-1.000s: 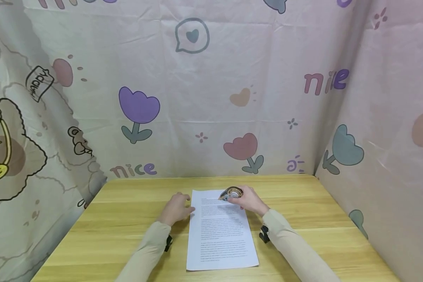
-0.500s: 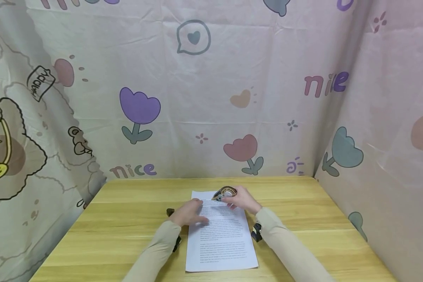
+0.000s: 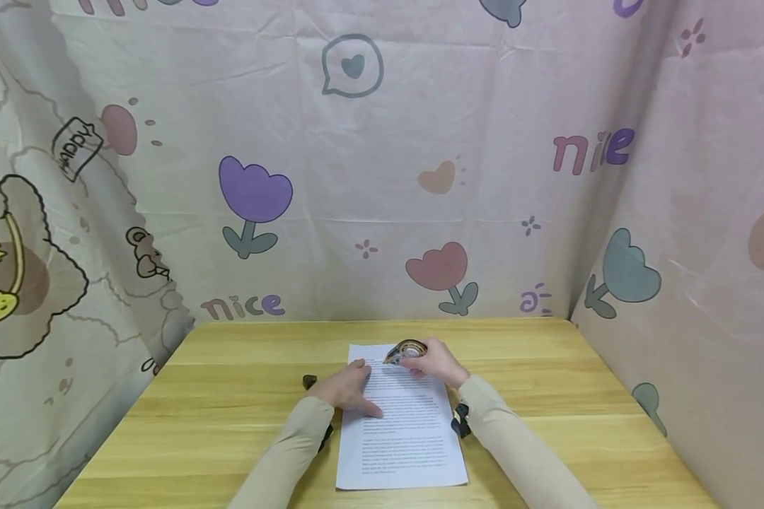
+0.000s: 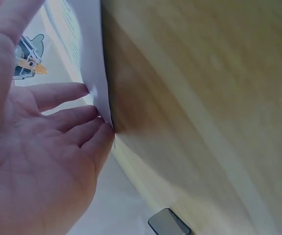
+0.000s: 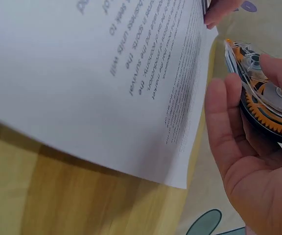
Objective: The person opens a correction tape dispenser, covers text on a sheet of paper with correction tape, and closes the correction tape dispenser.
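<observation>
A printed sheet of paper (image 3: 414, 452) lies on the wooden table. My left hand (image 3: 345, 390) rests over its left side, fingers extended and thumb spread out across the printed lines. In the left wrist view, the fingertips (image 4: 93, 113) touch the sheet near its edge. My right hand (image 3: 442, 364) pinches a correction tape dispenser (image 3: 405, 350) between thumb and fingers. Its tip points left, close over the top lines of print. The right wrist view shows the clear case with orange gears of the correction tape (image 5: 273, 105); part of it is hidden by the thumb.
The wooden table (image 3: 229, 396) extends on both sides of the sheet. A patterned cloth (image 3: 331, 155) hangs behind it and at both sides. Small black devices (image 3: 461, 422) sit at the wrists.
My left hand has moved right from beside the sheet onto its left part. My right hand has shifted slightly left with the correction tape, then stayed nearly still.
</observation>
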Motion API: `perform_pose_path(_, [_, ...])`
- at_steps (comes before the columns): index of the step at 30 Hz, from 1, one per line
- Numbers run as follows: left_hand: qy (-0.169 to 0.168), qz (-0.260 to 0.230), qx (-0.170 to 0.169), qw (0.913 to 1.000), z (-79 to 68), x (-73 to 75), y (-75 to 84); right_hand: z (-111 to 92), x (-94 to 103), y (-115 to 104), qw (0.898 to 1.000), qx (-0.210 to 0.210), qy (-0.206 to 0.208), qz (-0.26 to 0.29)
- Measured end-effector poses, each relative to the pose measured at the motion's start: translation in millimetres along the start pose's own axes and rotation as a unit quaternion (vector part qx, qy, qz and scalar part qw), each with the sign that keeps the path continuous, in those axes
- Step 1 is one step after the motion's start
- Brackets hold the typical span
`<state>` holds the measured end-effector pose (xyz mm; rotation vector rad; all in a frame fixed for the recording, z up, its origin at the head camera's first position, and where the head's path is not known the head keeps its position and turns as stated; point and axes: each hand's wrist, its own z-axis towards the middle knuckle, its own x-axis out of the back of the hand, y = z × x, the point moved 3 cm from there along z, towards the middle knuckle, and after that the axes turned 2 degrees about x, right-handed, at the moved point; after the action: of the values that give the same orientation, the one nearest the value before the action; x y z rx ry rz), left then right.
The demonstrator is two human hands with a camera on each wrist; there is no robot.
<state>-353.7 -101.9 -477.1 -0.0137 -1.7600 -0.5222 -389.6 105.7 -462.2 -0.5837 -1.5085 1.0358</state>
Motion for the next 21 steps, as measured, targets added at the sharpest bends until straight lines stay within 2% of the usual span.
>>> perform_pose_path(7, [0.006,0.021,-0.010,0.9997,0.6,0.0,6.4,0.3,0.0,3.7,1.000,0.008,-0.007,0.011])
perform_pose_path(12, [0.012,0.026,-0.003,0.9996,-1.2,0.8,8.1,0.1,0.5,3.4,1.000,0.005,-0.006,0.002])
perform_pose_path(21, [-0.008,0.022,0.013,0.9996,2.3,-1.0,6.4,2.1,2.6,6.0,0.999,0.027,-0.021,-0.011])
